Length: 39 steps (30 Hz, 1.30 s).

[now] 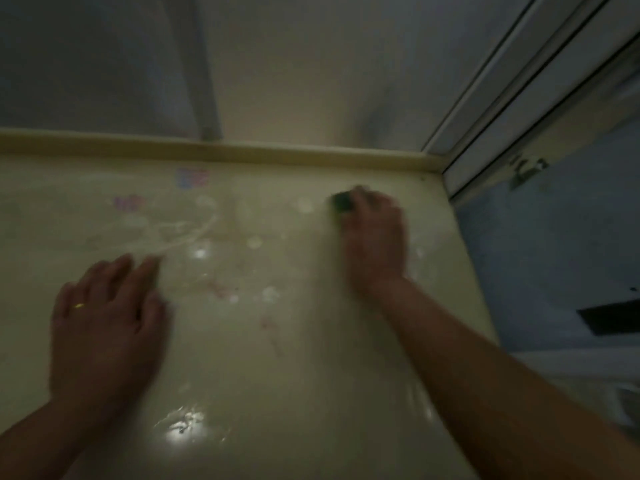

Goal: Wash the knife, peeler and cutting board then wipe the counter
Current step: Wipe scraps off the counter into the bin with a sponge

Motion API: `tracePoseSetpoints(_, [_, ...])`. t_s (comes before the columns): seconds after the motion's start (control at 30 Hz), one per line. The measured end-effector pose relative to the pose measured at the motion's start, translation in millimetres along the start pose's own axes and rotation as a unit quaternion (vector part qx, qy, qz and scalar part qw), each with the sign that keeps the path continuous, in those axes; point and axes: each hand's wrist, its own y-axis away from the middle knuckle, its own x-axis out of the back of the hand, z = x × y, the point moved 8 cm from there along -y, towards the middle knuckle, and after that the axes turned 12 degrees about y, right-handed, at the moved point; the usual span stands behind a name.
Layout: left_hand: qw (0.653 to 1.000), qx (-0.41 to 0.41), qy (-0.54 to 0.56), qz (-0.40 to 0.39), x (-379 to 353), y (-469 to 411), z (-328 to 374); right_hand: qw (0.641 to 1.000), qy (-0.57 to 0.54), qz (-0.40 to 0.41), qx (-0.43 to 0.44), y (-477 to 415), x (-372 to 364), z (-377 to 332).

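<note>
Right hand (375, 237) has its grip closed on a green sponge (341, 201), pressed to the wet table (311, 358) near the back corner (pretty blurry). Left hand (107, 323) lies flat and open.

Two bare forearms come into view, one from about seven o'clock and one from about four o'clock, neither covered by any sleeve as far as the edges of the picture. The left hand (107, 320) wears a thin gold-coloured ring (79, 305) on one finger, a plain band as far as the blur allows. The right hand (375, 237), up around one o'clock, shows no ring, watch or strap on the parts that can be seen. Both wrists are uncovered. Motion blur softens the fingers and knuckles, so nails and finer marks cannot be made out.
</note>
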Motion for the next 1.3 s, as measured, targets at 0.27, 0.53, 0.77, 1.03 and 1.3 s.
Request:
tracePoseSetpoints(0.27, [0.999, 0.022, 0.03, 0.01, -3.3, 0.5, -2.4, 0.984, 0.111, -0.033, -0.135, -64.5, -29.5, 10.7])
tracePoseSetpoints(0.53, [1.0, -0.011, 0.006, 0.015, 2.6, 0.4, 14.2, 0.972, 0.178, -0.051, -0.145, -69.0, -13.5, 119.6])
tracePoseSetpoints(0.77, [1.0, 0.022, -0.016, -0.008, -1.9, 4.2, 0.9, 0.998, 0.058, -0.026, -0.009, -22.3, -29.4, -80.7])
tracePoseSetpoints(1.03, [1.0, 0.008, 0.009, 0.028, 0.4, 1.4, -9.7, 0.927, -0.009, -0.092, 0.363, 83.4, -24.2, -211.5])
tracePoseSetpoints(1.3, [0.991, -0.065, 0.109, -0.04, 10.8, 64.9, 36.8, 0.993, 0.085, -0.076, 0.035, 177.4, 47.5, 93.8])
